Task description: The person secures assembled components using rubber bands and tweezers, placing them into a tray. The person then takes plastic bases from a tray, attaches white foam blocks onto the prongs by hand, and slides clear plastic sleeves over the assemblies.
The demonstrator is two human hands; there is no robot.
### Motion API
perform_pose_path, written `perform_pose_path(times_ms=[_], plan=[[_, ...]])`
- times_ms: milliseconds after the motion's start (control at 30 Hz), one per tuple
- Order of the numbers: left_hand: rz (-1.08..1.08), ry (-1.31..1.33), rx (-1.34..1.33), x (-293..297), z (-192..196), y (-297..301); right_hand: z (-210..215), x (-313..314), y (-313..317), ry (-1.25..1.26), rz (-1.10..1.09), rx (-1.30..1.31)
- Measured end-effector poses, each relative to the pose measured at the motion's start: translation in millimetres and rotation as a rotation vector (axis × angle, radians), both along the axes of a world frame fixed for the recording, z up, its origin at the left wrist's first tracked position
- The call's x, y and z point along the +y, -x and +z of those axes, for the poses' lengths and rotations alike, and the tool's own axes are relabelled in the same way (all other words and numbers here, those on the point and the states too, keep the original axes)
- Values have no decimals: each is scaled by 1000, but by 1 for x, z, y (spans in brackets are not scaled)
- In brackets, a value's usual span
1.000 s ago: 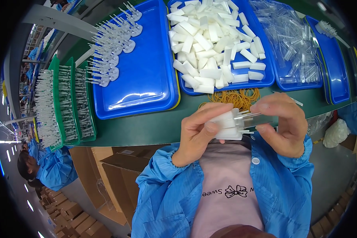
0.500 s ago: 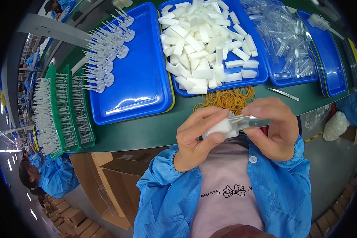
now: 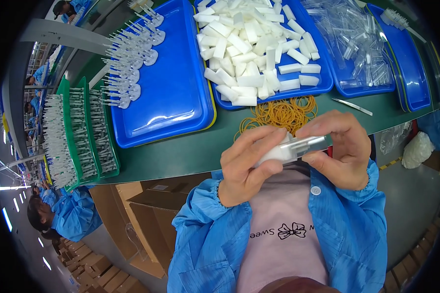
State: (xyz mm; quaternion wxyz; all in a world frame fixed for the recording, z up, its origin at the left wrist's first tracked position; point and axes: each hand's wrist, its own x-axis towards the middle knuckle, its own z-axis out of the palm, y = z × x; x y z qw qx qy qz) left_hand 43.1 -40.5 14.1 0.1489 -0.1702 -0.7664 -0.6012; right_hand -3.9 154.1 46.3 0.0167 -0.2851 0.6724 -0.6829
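Note:
My left hand (image 3: 247,168) is closed around white foam blocks (image 3: 276,155), thumb below and fingers above. A clear plastic sleeve or case (image 3: 312,143) meets the foam and tilts slightly upward to the right. My right hand (image 3: 341,146) pinches its right end between thumb and forefinger. Whether anything lies inside the clear piece is hard to make out. Just beyond my hands a heap of tan rubber bands (image 3: 283,115) lies on the green table. Behind that stands a blue tray (image 3: 322,84) piled with similar white foam blocks.
Another blue tray (image 3: 168,93) at left bears rows of clear-based pieces with thin stems (image 3: 124,80). Green racks (image 3: 78,141) of thin parts stand farther left. Clear plastic cases (image 3: 362,53) fill a tray at right, near tweezers (image 3: 353,106). An open cardboard box (image 3: 151,210) is below the table edge.
The clear piece has turned to slope upward and now sits more in line with the foam. Both hands stay close together. The whole view has shifted slightly.

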Motion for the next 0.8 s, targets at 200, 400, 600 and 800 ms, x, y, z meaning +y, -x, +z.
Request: perform_pose_path(times_ms=[200,400,600,800], plan=[[5,18,4,-1,-7,9,-4,-4,3,-79,-85,22],[25,-284,-194,-2,-14,3,-8,8,23,-228,13,99],[-16,-688,-310,-1,-15,7,-14,7,17,-29,-64,-109],[-42,-809,-440,-1,-13,0,-17,14,24,24,-82,-103]])
